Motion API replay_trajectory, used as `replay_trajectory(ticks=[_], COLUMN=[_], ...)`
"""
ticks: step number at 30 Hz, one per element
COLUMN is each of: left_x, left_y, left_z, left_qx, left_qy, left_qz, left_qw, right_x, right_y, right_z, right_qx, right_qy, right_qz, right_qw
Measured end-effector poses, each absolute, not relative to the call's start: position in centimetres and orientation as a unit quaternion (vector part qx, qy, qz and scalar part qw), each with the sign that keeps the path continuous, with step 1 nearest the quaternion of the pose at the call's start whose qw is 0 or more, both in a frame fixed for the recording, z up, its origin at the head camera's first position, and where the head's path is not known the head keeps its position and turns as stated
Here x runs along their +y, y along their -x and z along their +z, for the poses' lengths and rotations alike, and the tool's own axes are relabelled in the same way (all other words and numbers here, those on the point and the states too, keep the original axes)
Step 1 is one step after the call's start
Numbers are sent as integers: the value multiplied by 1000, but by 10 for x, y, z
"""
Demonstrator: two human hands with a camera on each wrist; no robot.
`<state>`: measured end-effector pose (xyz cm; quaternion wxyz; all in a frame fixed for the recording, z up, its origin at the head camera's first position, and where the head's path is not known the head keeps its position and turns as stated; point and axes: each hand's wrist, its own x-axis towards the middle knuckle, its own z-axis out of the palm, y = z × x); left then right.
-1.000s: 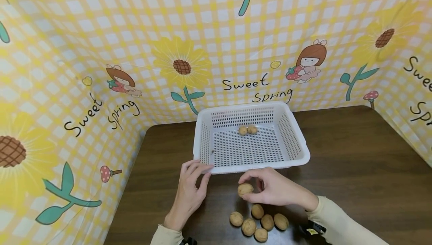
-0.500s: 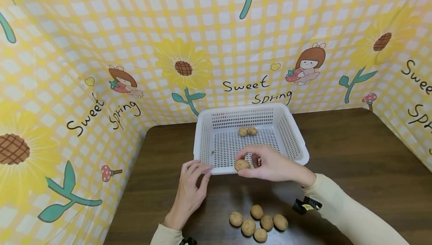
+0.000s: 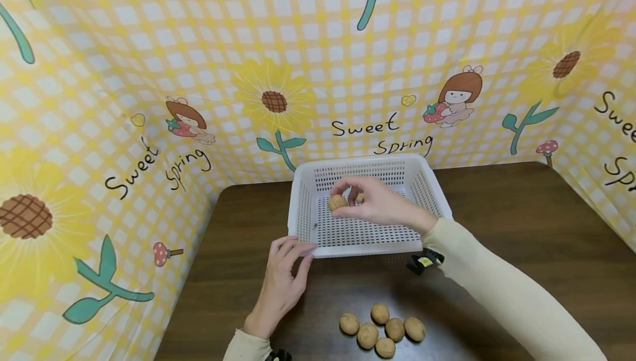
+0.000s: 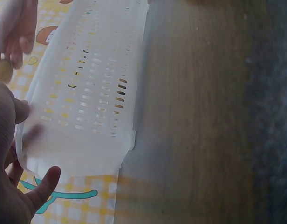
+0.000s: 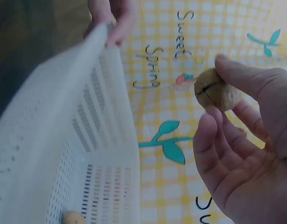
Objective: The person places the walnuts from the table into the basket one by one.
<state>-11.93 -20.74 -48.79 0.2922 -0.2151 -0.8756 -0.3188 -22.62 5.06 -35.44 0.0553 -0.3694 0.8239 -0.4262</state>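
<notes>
In the head view, my right hand [image 3: 380,202] is above the inside of a white perforated plastic basket [image 3: 367,250]. It pinches a walnut [image 3: 338,203] between thumb and fingertips; the right wrist view shows this walnut [image 5: 212,88] with a dark crack-like mark. My left hand [image 3: 284,281] holds the basket's near left corner, thumb outside the rim and fingers over it. Behind the right hand, part of another walnut [image 3: 360,198] shows in the basket; the hand hides the rest there. Several loose walnuts [image 3: 367,335] lie on the table in front of the basket.
The dark wooden table [image 3: 502,228] extends to both sides of the basket. A yellow checked cloth [image 3: 318,46] with flowers and lettering hangs behind and along the sides. A black wrist strap [image 3: 426,261] sits on the right forearm, near the basket's front right corner.
My right hand has carried the walnut from in front of the basket, over its near rim, to above its inside. The left hand stays at the corner; the table walnuts lie as before.
</notes>
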Motion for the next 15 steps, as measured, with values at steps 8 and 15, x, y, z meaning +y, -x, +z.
replay_trajectory(ticks=[8,15], left_x=[-207,-208], left_y=[119,119], left_z=[-488,-487], left_qx=[-877,-877], left_qy=[213,213], left_qz=[-318,-318], left_qw=[291,289], right_x=[42,38], right_y=[273,303], right_z=[-368,-393], right_qx=[844,857], right_qy=[299,241], right_qz=[-440,-445], right_qw=[68,101])
